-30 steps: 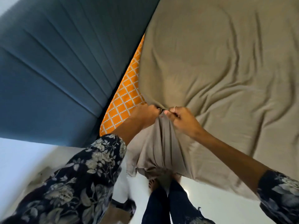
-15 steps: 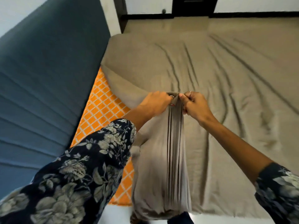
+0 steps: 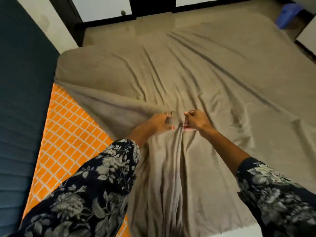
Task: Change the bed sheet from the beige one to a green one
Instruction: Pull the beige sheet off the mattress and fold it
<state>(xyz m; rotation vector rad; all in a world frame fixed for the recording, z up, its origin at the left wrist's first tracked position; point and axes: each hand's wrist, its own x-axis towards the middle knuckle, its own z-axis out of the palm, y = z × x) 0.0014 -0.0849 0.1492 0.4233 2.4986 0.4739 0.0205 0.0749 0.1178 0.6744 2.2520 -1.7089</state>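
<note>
Both the left hand (image 3: 159, 121) and right hand (image 3: 196, 119) clutch bunched folds of the beige sheet (image 3: 213, 79), peeled off one corner of the orange mattress (image 3: 68, 134), so stripping looks underway, and gathering more comes next.

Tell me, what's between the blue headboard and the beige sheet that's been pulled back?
In the head view, a bare strip of orange mattress with a white grid pattern lies between the blue headboard and the beige sheet.

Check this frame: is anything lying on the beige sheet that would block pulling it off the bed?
Nothing visible does. Both the left hand and right hand grip the beige sheet, whose surface shows only wrinkles.
</note>
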